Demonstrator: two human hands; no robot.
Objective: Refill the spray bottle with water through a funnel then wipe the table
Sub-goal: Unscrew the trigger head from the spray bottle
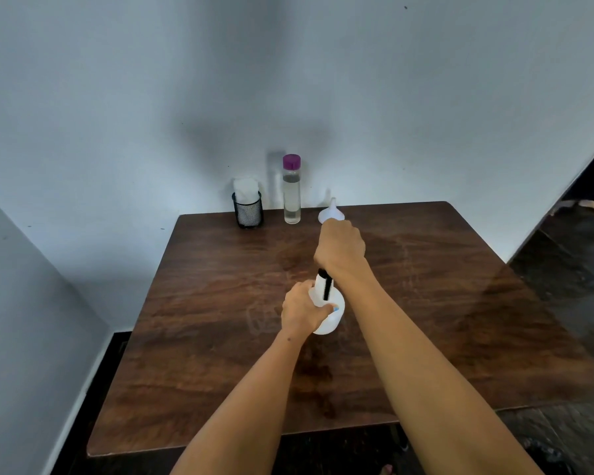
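A white spray bottle (330, 317) stands on the brown wooden table (220, 354) near its middle. My left hand (302, 311) grips the bottle's body from the left. My right hand (340, 250) is closed over the black-and-white spray head (324, 284) on top of it. Behind my right hand, a white funnel (330, 212) rests upside down near the table's back edge. A clear water bottle (292, 193) with a purple cap stands upright at the back, mostly full.
A black mesh cup (248, 210) holding white tissue or cloth (245, 189) stands at the back left, next to the water bottle. Walls close off the back and left. Dark floor lies to the right and in front.
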